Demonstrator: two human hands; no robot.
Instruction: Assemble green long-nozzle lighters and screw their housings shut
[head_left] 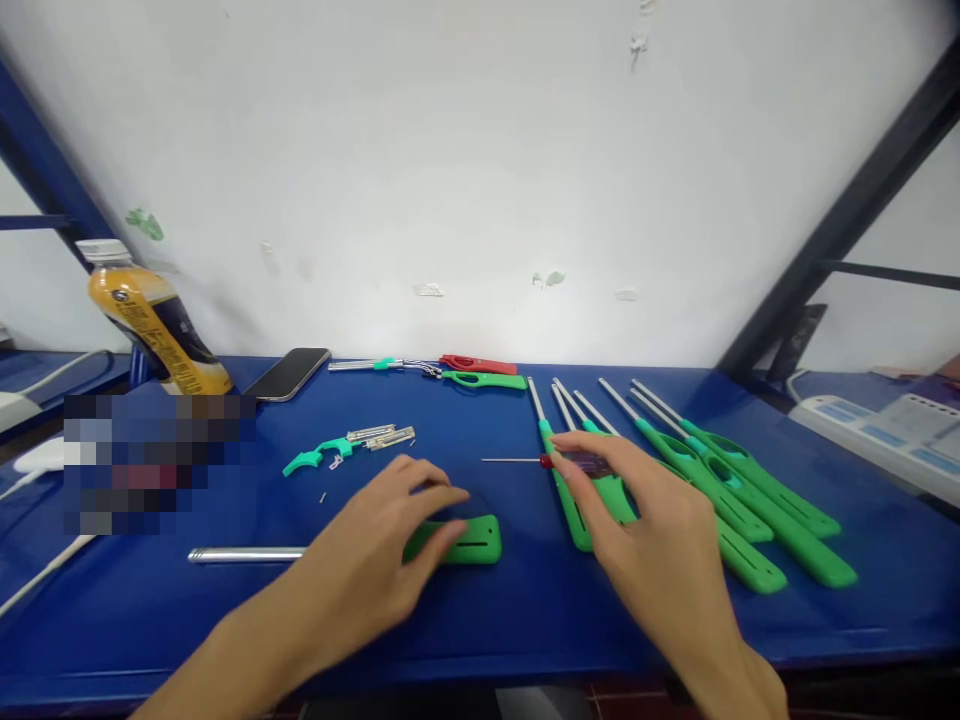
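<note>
In the head view my left hand [390,525] is curled over a green gas lighter [480,540] lying flat near the front of the table, thumb on the near side and fingers on the far side. Its silver tube [244,555] points left; my hand hides its middle. My right hand [652,510] pinches a small screwdriver [546,461] by its dark red handle, the thin shaft pointing left above the table. Behind and beside that hand lie several green lighters [787,540], tubes pointing away from me, some partly covered by the hand.
Loose turquoise plastic parts [334,448], metal pieces [386,437] and a small screw [322,497] lie left of centre. Farther back are a phone [291,374], a red lighter piece [480,364] and a drink bottle [154,320]. A power strip [885,440] sits at right.
</note>
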